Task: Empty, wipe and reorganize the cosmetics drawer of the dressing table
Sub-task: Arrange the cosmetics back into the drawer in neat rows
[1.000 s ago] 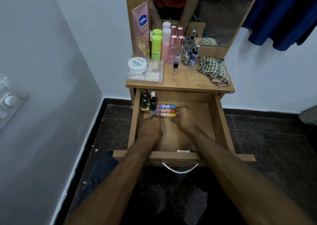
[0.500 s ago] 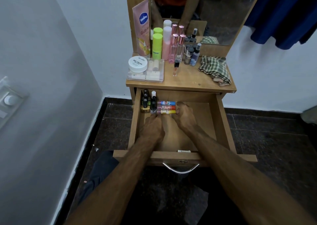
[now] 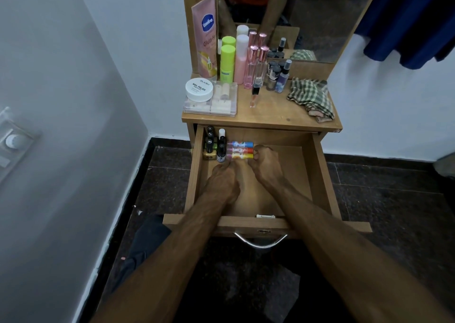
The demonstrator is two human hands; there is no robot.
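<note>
You are looking down into the open drawer [image 3: 317, 175] of a small wooden dressing table [image 3: 283, 116], with both of your bare forearms reaching into it. Your left hand [image 3: 222, 183] lies knuckles-up on the drawer floor, its fingers curled forward so the tips meet the near end of three small tubes [image 3: 240, 149]; whether it actually grips one I cannot tell. Your right hand [image 3: 267, 162] is just to the right, fingers bent, its tips against the right ends of the same tubes; a firm hold cannot be made out here either. The tubes lie side by side, blue, red and yellow capped, in the back left part of the drawer. To their left, in the back left corner, a cluster of small dark-capped bottles [image 3: 214, 145] stands upright, touching the tubes.

On the tabletop, at the left, a white round jar [image 3: 199, 90] sits on a clear plastic box [image 3: 219, 103]. Behind them a pink lotion tube [image 3: 205, 34] leans on the mirror frame, beside a green bottle [image 3: 227, 63], a pink bottle [image 3: 241, 56] and several slim perfume bottles [image 3: 256, 69]. A crumpled checked cloth [image 3: 311, 97] lies at the right of the tabletop. A dark blue garment [image 3: 413, 15] hangs at the upper right.
</note>
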